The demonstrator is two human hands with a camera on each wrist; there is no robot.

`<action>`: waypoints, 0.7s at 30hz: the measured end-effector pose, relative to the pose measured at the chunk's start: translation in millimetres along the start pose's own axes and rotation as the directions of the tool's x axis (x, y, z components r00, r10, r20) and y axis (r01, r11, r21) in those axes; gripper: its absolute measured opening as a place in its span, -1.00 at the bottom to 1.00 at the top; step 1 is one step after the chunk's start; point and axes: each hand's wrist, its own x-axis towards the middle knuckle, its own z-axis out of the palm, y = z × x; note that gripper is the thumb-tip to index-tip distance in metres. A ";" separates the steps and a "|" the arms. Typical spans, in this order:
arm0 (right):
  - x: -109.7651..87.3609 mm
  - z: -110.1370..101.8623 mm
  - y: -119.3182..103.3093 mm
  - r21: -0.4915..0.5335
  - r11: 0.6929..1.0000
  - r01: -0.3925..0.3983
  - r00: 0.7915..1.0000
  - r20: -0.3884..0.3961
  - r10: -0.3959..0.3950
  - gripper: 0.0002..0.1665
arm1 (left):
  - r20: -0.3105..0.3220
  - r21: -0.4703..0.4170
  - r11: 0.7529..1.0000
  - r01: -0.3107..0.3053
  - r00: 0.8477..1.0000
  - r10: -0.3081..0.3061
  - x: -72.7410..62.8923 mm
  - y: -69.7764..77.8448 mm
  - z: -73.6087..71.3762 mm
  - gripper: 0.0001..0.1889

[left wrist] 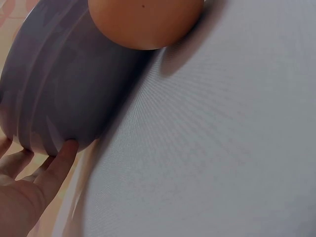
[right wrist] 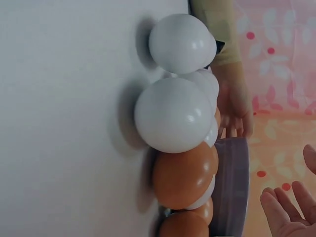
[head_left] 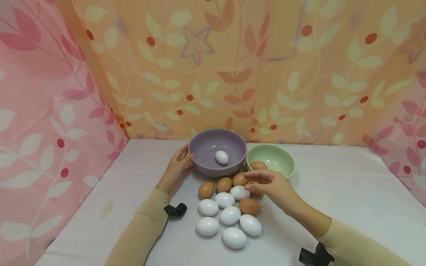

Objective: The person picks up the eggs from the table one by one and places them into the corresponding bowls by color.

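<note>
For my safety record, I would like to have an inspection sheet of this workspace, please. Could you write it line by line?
Surface: white covering, faint yellowish mark at left.
Job's things: purple bowl with one white egg inside; green bowl with a brown egg inside; loose white eggs and loose brown eggs grouped in front.
Clutter: nothing seen.
Hands: left hand touches the purple bowl's side; right hand is raised above the loose eggs, no egg seen in it.
Cables: nothing seen.
Surroundings: orange leaf-patterned cloth behind, pink patterned cloth at both sides.
</note>
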 end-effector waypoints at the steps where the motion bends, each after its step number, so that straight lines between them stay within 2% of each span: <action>1: -2.5 -1.0 1.9 0.002 1.000 -0.014 1.000 -0.001 0.014 -0.37 | 0.000 0.003 1.000 0.003 1.000 -0.003 -0.4 -0.4 0.0 -0.36; 9: -13.2 -6.3 11.4 0.012 0.999 -0.039 0.999 -0.030 0.040 -0.39 | -0.003 -0.001 1.000 -0.006 1.000 0.006 1.1 -0.4 2.1 -0.37; 16: -18.0 -8.4 18.4 -0.054 0.997 -0.058 0.998 -0.033 0.056 -0.41 | -0.011 -0.010 1.000 0.000 1.000 0.000 0.3 -0.1 0.8 -0.37; 21: -20.1 -8.6 23.9 -0.044 0.995 -0.085 0.995 -0.061 0.082 -0.40 | 0.000 -0.005 1.000 -0.001 1.000 0.001 0.4 0.2 0.9 -0.37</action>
